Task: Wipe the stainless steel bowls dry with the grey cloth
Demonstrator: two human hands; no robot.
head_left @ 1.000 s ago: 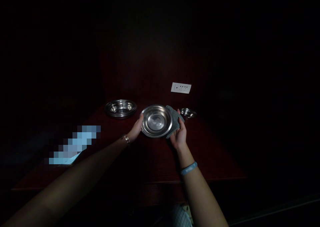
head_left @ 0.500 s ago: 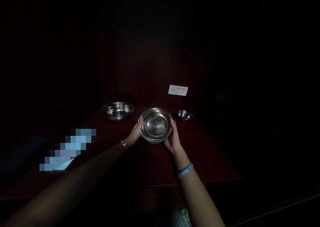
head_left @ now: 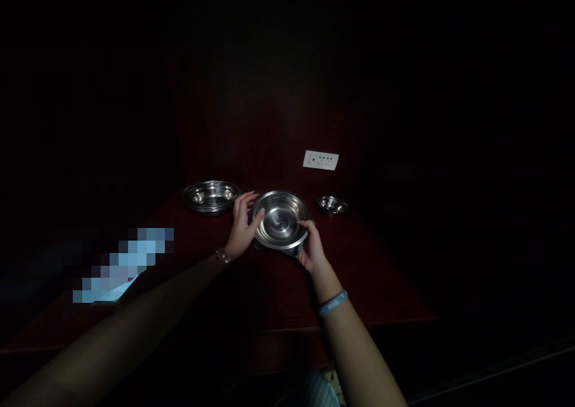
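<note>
A shiny steel bowl (head_left: 279,224) is held over the dark red table (head_left: 381,275), tilted toward me. My left hand (head_left: 242,227) touches its left rim with the thumb, the other fingers spread upward. My right hand (head_left: 309,248) grips the bowl's right lower edge, fingers curled under it. A grey cloth (head_left: 294,251) barely shows beneath the bowl by that hand. A blue band sits on my right wrist, a bracelet on my left.
A stack of steel plates (head_left: 211,196) lies at the back left, a small steel bowl (head_left: 331,204) at the back right. A white socket plate (head_left: 320,160) is on the wall behind. A blurred light-blue patch (head_left: 121,263) sits at the table's left edge. Surroundings are dark.
The grey cloth slid from the bowl's right side to underneath it. My left fingers lifted off and spread, leaving the thumb on the rim. The bowl tilted a little.
</note>
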